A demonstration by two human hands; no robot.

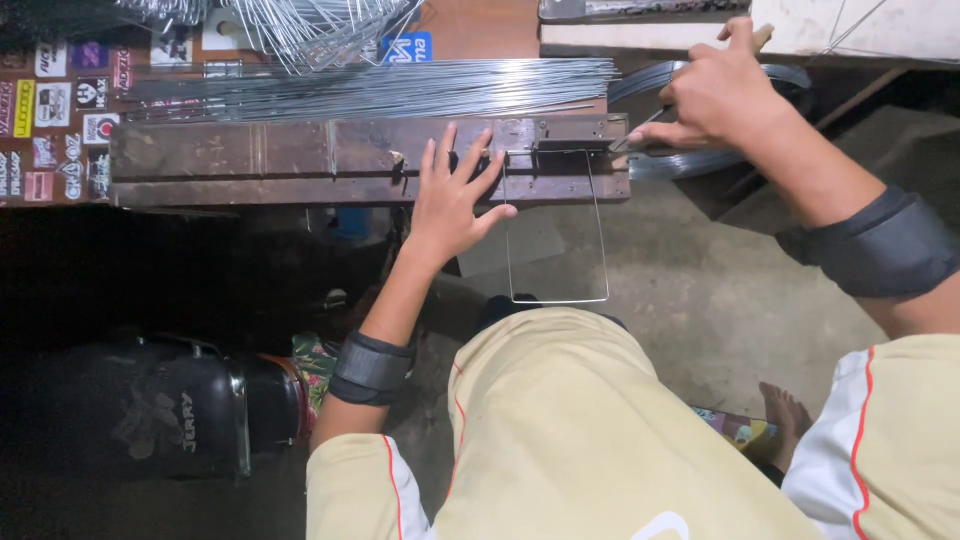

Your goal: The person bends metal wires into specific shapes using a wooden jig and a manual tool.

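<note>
My left hand (pixel 452 196) lies flat with fingers spread on a rusty brown metal bending jig (pixel 300 160), pressing next to a thin wire bent into a rectangular loop (pixel 556 298) that hangs down off the jig's front edge. My right hand (pixel 712 92) grips a lever handle (pixel 640 143) at the jig's right end, thumb raised. Both wrists wear dark bands.
A bundle of straight silver wires (pixel 380 88) lies behind the jig. Bent wire pieces (pixel 310 30) pile at the back. A sticker-covered surface (pixel 60 110) sits at left, a dark container (pixel 150 410) at lower left. My knee (pixel 560 420) and bare foot (pixel 785 415) are over concrete floor.
</note>
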